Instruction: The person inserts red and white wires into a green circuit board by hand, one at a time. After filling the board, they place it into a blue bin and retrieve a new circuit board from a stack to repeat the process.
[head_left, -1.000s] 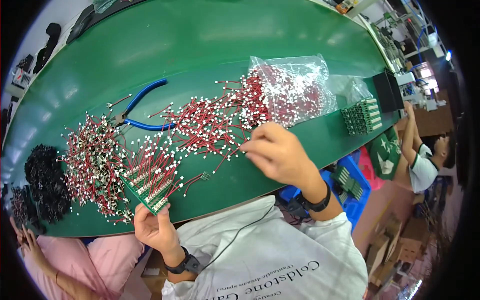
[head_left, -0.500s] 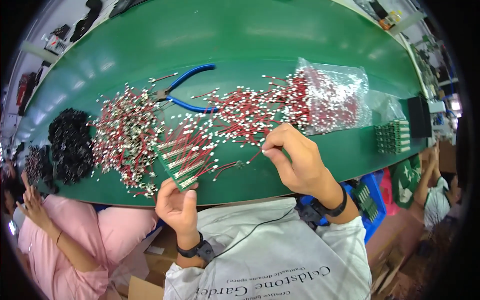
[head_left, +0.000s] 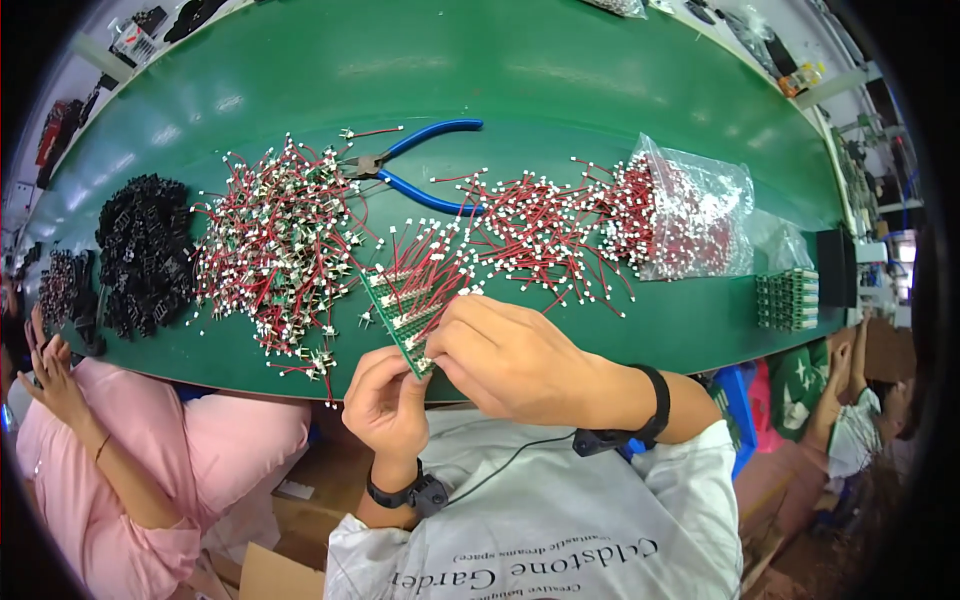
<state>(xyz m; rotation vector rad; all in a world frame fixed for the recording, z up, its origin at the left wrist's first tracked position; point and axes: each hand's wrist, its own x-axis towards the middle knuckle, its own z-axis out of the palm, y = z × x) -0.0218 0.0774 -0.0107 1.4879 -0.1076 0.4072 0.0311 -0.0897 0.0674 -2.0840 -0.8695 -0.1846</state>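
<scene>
My left hand grips the near corner of a green circuit board panel between thumb and fingers. Rows of red wires with white connectors stand out from the panel, which is tilted above the table. My right hand is closed in a pinch at the panel's near right edge, on a red wire lead mostly hidden by the fingers. Just beyond the hands lies a loose heap of red wire leads. Left of the panel is a bigger pile of small boards with red wires.
Blue-handled cutters lie open behind the panel. A clear plastic bag of leads is to the right, beside stacked green boards and a black box. Black parts are heaped at left. A person in pink sits there.
My right hand has moved left from the loose leads to the panel, bringing a red wire lead in its pinch. My left hand still holds the panel. The view has shifted slightly.
</scene>
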